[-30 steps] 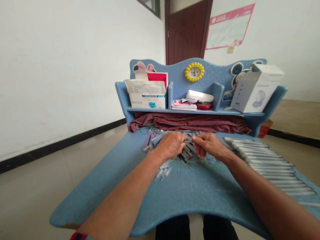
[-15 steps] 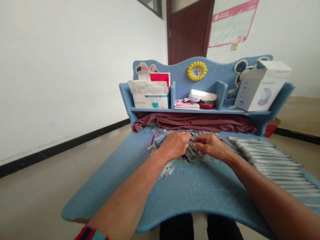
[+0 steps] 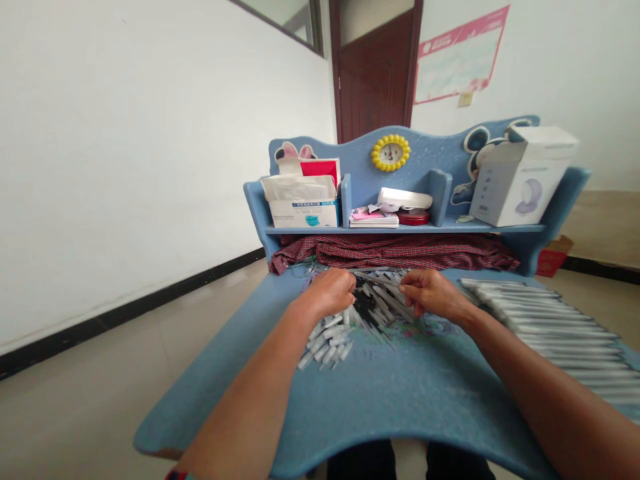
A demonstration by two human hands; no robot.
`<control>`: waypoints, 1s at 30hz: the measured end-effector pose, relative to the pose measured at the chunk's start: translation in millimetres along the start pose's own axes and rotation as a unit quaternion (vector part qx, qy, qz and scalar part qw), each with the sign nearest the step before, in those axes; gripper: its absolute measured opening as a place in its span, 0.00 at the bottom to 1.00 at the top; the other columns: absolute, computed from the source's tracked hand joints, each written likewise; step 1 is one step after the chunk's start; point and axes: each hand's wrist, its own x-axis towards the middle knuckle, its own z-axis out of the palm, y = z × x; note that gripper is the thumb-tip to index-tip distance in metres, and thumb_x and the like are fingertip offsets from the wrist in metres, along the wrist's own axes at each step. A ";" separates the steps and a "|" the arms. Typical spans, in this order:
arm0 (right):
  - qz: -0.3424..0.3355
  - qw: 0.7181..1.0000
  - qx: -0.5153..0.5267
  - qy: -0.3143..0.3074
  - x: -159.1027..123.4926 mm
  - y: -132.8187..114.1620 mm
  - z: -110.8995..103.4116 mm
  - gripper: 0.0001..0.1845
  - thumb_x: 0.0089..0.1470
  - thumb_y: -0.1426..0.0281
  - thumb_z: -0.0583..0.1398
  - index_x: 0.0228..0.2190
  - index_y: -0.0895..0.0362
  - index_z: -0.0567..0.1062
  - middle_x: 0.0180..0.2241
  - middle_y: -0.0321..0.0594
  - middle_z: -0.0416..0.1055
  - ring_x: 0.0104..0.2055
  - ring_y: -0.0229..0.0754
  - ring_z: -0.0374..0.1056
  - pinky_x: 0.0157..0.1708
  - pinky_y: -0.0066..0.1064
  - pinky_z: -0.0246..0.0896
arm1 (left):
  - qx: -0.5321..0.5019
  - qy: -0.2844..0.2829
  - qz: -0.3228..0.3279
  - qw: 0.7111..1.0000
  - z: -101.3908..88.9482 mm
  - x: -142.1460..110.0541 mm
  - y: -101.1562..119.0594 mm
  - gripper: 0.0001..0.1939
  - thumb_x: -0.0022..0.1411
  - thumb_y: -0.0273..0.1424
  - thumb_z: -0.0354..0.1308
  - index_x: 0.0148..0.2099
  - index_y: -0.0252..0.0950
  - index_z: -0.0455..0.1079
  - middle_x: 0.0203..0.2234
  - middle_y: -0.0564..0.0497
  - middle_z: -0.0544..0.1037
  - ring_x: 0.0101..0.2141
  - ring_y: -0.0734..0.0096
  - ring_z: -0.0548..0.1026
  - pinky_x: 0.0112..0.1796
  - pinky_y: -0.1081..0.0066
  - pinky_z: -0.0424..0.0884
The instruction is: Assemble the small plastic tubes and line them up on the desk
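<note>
Left hand point(image 3: 327, 293) and right hand point(image 3: 433, 295) are working apart on a heap of plastic tubes point(image 3: 375, 305), 12 o'clock on the blue desk point(image 3: 350, 407); grip cannot be told. An aligned row of tubes point(image 3: 555, 333) is lying at 3 o'clock.

Two hands show, the left hand point(image 3: 324, 293) and the right hand point(image 3: 431, 295), both at one heap of slim grey tubes point(image 3: 377, 303), too tangled to count, at 12 o'clock on the table point(image 3: 400, 407). About fifteen more tubes form one neat row point(image 3: 555, 333) at 3 o'clock, and about ten form one loose cluster point(image 3: 325, 343) at 9 o'clock. The one shelf point(image 3: 450, 229) behind carries two cardboard boxes, a face-mask box point(image 3: 303, 213) and a white carton point(image 3: 520, 183), plus one yellow clock point(image 3: 391, 153) and one red tin point(image 3: 413, 217).
</note>
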 end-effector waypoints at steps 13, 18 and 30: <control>-0.015 0.999 -0.040 -0.010 2.8 7.8 1.8 0.08 0.48 0.66 0.56 0.25 0.58 0.70 0.18 0.34 0.69 0.14 0.34 0.64 0.14 0.24 0.55 | -0.004 -0.098 -0.008 0.995 12.0 5.5 -8.1 0.12 0.42 0.21 0.52 0.28 0.36 0.74 0.21 0.51 0.74 0.23 0.73 0.68 0.26 0.76 0.62; -0.021 0.998 -0.052 -0.012 3.2 10.3 3.0 0.09 0.49 0.66 0.56 0.25 0.58 0.71 0.18 0.34 0.69 0.15 0.33 0.64 0.14 0.23 0.54 | -0.007 -0.110 -0.012 0.994 12.6 5.3 -7.1 0.09 0.41 0.24 0.55 0.28 0.36 0.74 0.21 0.52 0.74 0.24 0.73 0.68 0.25 0.77 0.62; -0.022 0.999 -0.043 -0.018 0.6 3.9 4.1 0.08 0.48 0.66 0.56 0.24 0.57 0.70 0.17 0.33 0.67 0.15 0.34 0.64 0.14 0.25 0.55 | 0.061 -0.122 -0.042 0.990 11.7 2.3 10.8 0.10 0.43 0.31 0.59 0.31 0.33 0.74 0.26 0.44 0.76 0.28 0.64 0.73 0.27 0.71 0.67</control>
